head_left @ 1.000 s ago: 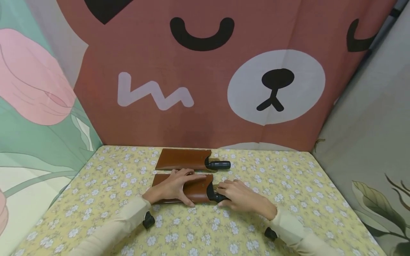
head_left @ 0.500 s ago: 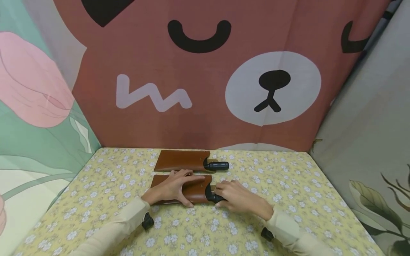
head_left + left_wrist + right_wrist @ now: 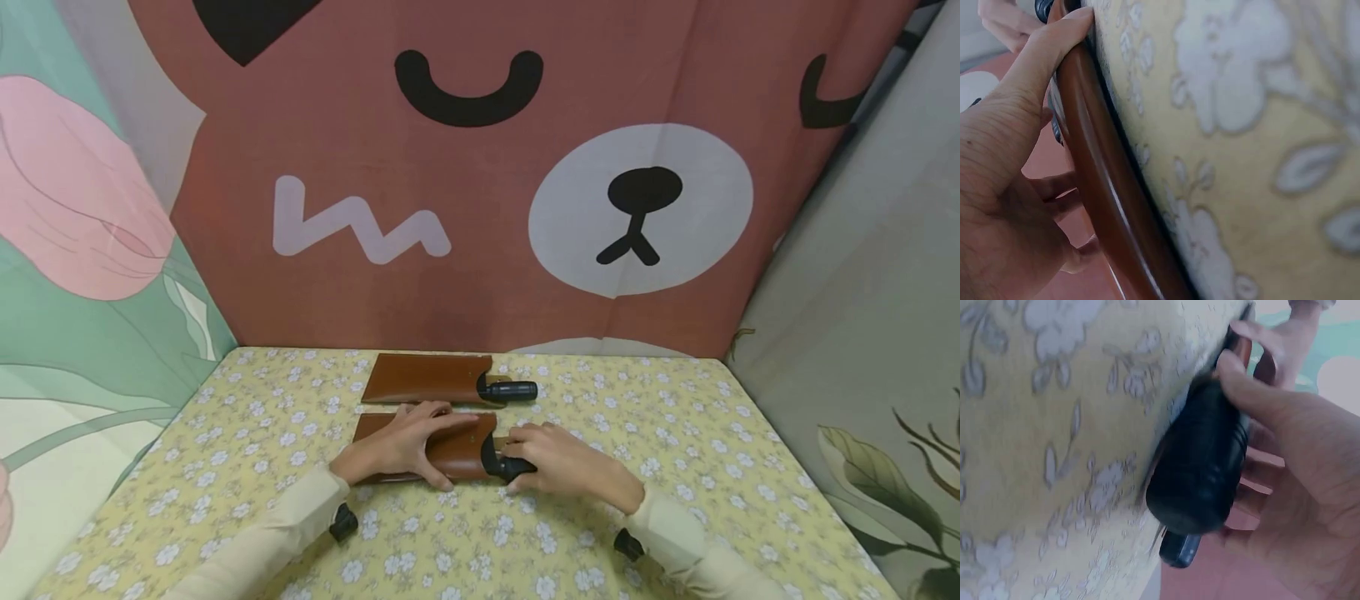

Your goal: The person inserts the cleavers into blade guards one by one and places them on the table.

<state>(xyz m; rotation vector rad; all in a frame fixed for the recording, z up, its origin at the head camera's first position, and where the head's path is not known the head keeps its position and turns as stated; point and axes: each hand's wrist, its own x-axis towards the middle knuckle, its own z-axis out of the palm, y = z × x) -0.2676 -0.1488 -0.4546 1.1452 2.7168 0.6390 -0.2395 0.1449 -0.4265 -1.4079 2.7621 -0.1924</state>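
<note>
A brown leather case [image 3: 459,457] lies flat on the table, with a black cylindrical handle [image 3: 514,469] sticking out of its notched right end. My left hand [image 3: 405,443] spans the case and holds it by its edges; in the left wrist view the thumb lies along the near edge of the case [image 3: 1107,175]. My right hand [image 3: 566,462] grips the black handle, also seen large in the right wrist view, where the thumb of the right hand [image 3: 1310,456] lies along the handle [image 3: 1200,456]. Whatever the handle belongs to is hidden inside the case.
Just behind lies a second, similar brown case [image 3: 423,377] with its own black handle [image 3: 513,391] pointing right. A yellow floral cloth [image 3: 420,542] covers the table. Printed curtains stand behind and at both sides, the back curtain [image 3: 360,292] meeting the table's far edge.
Over the last second the right hand and the black handle have shifted slightly left, toward the case. The left hand keeps its place on the case.
</note>
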